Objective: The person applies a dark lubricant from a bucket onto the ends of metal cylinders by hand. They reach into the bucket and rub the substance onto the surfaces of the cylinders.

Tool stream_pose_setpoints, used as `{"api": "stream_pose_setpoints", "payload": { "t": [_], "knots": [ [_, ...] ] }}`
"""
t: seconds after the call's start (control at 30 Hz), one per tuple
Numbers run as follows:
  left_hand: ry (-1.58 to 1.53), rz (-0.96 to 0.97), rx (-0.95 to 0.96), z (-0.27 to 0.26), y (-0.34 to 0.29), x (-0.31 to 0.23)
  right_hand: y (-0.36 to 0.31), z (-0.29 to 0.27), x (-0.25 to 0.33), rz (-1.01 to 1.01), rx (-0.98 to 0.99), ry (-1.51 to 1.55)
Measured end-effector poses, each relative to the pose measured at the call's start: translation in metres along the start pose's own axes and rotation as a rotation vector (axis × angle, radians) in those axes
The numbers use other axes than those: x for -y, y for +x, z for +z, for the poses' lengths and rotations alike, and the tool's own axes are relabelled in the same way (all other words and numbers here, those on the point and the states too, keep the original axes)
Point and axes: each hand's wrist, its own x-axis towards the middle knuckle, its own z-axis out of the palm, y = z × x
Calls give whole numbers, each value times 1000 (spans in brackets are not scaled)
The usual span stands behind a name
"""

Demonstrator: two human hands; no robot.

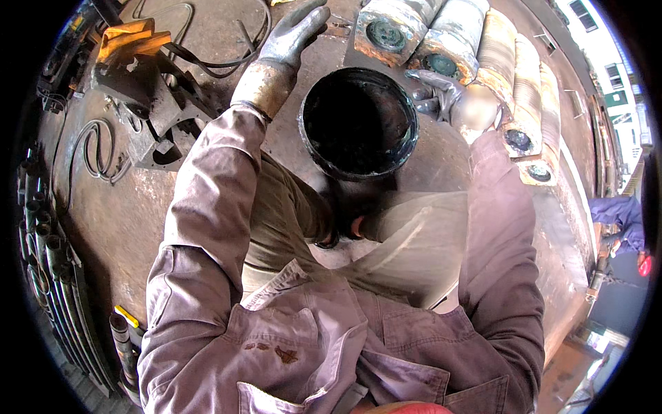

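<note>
A round black open-topped container stands in front of me between my knees, its inside dark and its bottom hard to make out. My left hand, in a worn grey glove, is raised beyond the container's left side, fingers stretched out and nothing in them. Close to the container's right rim is my right hand, in a dark, smeared glove with its fingers apart. It holds nothing I can see; whether it touches the rim I cannot tell. Just past it lies a row of several thick cylinders with rusty, blocky ends.
To the left stands a metal fixture with an orange-yellow piece on top. Cables loop over the brown metal surface. Several long pipes line the left edge. At the far right is another person in blue clothing.
</note>
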Motion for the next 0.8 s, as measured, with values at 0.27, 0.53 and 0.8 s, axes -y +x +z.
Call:
{"api": "stream_pose_setpoints", "payload": {
  "t": [0.27, 0.53, 0.8],
  "knots": [
    [65, 57, 29, -7, 0, 13, 7, 11, 8, -46, 65, -604],
    [40, 10, 20, 1, -5, -2, 16, 10, 13, -52, 158, -885],
    [71, -30, 14, 6, 0, 0, 37, 2, -26, -199, 48, -1200]
  ]
}}
